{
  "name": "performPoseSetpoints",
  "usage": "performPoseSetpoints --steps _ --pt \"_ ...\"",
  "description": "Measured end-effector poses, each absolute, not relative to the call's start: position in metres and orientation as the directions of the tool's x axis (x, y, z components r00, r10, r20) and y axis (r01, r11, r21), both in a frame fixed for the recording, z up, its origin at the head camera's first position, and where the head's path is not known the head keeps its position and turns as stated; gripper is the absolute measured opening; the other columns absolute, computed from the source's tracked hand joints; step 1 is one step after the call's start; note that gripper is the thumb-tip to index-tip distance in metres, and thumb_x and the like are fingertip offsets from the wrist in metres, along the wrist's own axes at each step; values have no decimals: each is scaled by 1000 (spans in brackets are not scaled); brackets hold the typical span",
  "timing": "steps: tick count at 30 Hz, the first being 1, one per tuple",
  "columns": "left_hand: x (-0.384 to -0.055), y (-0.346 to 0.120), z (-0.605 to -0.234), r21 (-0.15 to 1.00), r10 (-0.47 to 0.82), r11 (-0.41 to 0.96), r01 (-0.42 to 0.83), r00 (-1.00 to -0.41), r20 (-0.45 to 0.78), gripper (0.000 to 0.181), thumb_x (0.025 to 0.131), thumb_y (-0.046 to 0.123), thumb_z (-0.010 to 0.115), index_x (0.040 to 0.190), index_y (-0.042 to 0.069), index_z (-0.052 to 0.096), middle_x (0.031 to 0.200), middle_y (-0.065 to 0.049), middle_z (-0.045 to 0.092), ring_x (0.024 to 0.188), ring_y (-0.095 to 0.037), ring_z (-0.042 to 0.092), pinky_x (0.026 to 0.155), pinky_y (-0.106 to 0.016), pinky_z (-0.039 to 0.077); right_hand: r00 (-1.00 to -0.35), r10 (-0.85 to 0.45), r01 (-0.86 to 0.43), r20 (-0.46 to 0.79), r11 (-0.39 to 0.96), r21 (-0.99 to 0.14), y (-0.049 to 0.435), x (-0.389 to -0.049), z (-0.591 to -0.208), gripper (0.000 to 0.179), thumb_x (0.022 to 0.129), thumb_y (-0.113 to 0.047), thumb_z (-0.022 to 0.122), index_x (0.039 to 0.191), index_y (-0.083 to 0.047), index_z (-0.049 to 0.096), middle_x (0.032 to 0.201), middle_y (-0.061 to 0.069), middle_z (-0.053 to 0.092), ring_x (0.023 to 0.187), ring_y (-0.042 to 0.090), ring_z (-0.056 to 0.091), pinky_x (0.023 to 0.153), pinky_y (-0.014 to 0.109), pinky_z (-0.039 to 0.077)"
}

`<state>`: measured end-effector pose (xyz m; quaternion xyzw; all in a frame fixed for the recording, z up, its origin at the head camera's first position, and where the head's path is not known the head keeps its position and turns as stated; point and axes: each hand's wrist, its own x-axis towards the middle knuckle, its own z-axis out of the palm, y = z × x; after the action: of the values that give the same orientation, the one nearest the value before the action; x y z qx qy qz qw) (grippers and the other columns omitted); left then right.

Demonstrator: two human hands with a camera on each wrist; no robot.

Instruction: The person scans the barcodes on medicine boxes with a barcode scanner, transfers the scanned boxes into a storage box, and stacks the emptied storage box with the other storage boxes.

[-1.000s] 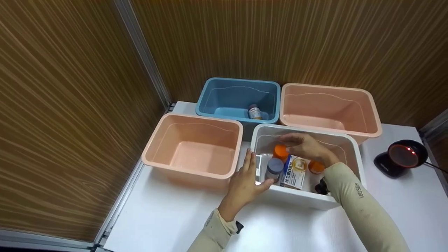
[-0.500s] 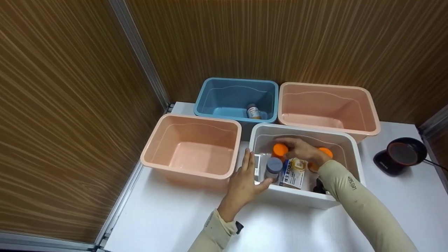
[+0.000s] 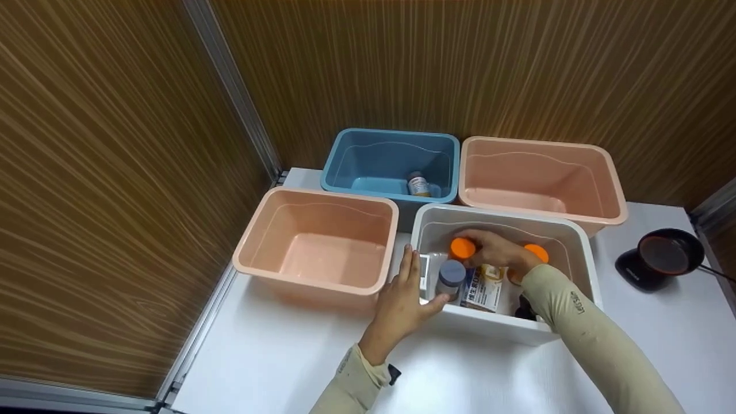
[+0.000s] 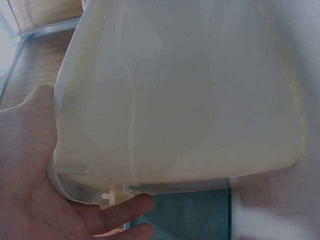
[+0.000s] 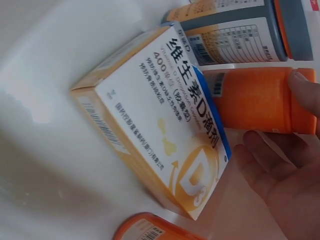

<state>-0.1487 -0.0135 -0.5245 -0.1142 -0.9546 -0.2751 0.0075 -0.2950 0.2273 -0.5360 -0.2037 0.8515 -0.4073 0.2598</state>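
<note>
In the head view, my right hand (image 3: 495, 252) reaches into the white bin (image 3: 494, 326) and grips an upright orange bottle (image 3: 462, 248). The right wrist view shows my thumb on that bottle's cap and fingers along its other side. Beside it are a grey-lidded bottle (image 3: 452, 273) and a vitamin D drops box (image 5: 165, 110). Another orange-capped bottle (image 3: 536, 252) stands near my right wrist, partly hidden. My left hand (image 3: 398, 306) rests on the bin's front left corner, fingers straight along the side, thumb at the front rim. A white-framed item (image 3: 424, 271) lies by the left wall.
A pink bin (image 3: 316, 282) stands to the left, and another pink bin (image 3: 543, 146) at the back right. Behind is a blue bin (image 3: 397, 133) with a small bottle (image 3: 418, 185) inside. A black scanner on a stand (image 3: 661, 259) sits far right. Wood-patterned panels enclose the table.
My right hand has lowered into the white bin and closed round the orange bottle. The other orange-capped bottle shows more beside my wrist. My left hand has stayed put.
</note>
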Motion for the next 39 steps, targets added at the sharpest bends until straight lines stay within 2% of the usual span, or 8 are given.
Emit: performPoseSetpoints --steps 4,6,11,16,20,27,35,39 --pt "-149 -13 -525 524 212 822 222 -974 79 105 80 76 43 152 11 3 156 3 -14 121 -26 48 98 -47 37 -779 -598 -235 -187 556 -797 231 -297 -528 58 79 -11 77 132 -14 54 122 7 53 108 31 46 100 54 30" --pt "-149 -12 -525 531 209 818 219 -975 80 104 81 73 47 152 11 4 157 4 -14 122 -26 47 99 -47 36 -780 -610 -272 -144 537 -798 233 -298 -523 56 79 -11 76 131 -12 54 121 6 54 106 29 48 98 51 33" --pt "-150 -11 -525 541 202 814 211 -976 76 102 82 65 56 153 11 5 157 4 -13 119 -26 49 99 -47 36 -799 -583 -212 -145 499 -841 235 -297 -510 55 81 -16 75 131 -16 53 120 5 55 104 28 50 94 48 39" --pt "-150 -12 -524 528 205 822 212 -976 73 102 82 65 55 153 10 5 156 4 -14 117 -26 50 97 -45 38 -811 -565 -121 -154 419 -900 236 -295 -500 55 82 -24 75 131 -21 50 120 7 54 105 31 50 92 47 41" --pt "-150 -12 -524 526 203 824 211 -976 74 102 82 66 55 153 11 6 156 5 -14 118 -26 50 98 -46 38 -822 -562 -123 -98 342 -931 238 -294 -493 56 84 -25 73 134 -20 47 123 7 53 107 32 50 92 47 41" --pt "-151 -11 -525 512 202 831 219 -975 90 102 82 64 56 153 10 6 157 3 -12 115 -25 52 94 -43 41 -841 -538 -187 48 207 -960 235 -284 -467 52 88 -11 67 135 -4 44 125 16 52 107 30 49 92 34 42" --pt "-151 -12 -525 497 199 840 217 -976 90 104 81 70 52 153 10 6 157 3 -13 112 -23 53 92 -40 43 -864 -493 -248 99 246 -937 228 -278 -447 55 89 -14 67 137 -2 43 127 14 52 108 26 50 92 29 42" --pt "-149 -12 -525 487 195 846 215 -977 92 104 81 71 51 153 10 7 157 3 -11 115 -23 52 92 -40 43 -891 -445 -232 91 272 -934 230 -284 -446 57 89 -19 67 139 -6 42 128 12 51 109 26 49 93 30 42"
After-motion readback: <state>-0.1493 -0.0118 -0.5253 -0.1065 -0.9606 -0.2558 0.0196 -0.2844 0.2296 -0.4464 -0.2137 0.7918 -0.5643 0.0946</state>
